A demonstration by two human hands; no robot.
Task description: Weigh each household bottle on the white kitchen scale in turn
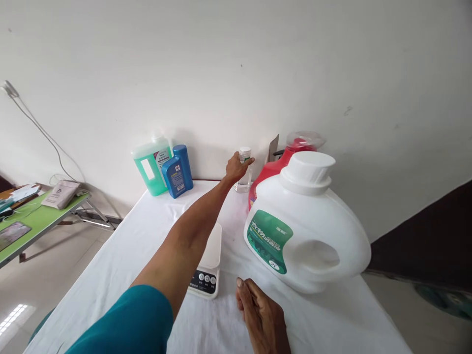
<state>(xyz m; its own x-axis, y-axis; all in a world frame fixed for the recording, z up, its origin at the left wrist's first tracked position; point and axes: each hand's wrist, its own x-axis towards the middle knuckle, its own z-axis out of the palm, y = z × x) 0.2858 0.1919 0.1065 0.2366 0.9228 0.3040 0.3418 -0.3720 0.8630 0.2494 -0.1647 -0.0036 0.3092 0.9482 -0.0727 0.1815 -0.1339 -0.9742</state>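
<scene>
My left hand (238, 167) stretches far across the table, its fingers closed round the upper part of a clear plastic bottle (242, 187) with a white cap. The bottle is upright at the back near the wall. Under my left forearm lies a white kitchen scale (213, 246), partly hidden by the arm, with its black button panel showing. My right hand (261, 314) rests near the front of the table, fingers curled shut, nothing visible in it. Just beyond it is a big white laundry detergent jug (313, 216) with a green label.
A red jug (271, 169) stands behind the white one. At the back left are a green liquid jug (149, 169) and blue bottles (177, 177). White cloth (147, 236) covers the table. A green side table (33, 226) holds a phone (14, 235) and pouch (61, 193).
</scene>
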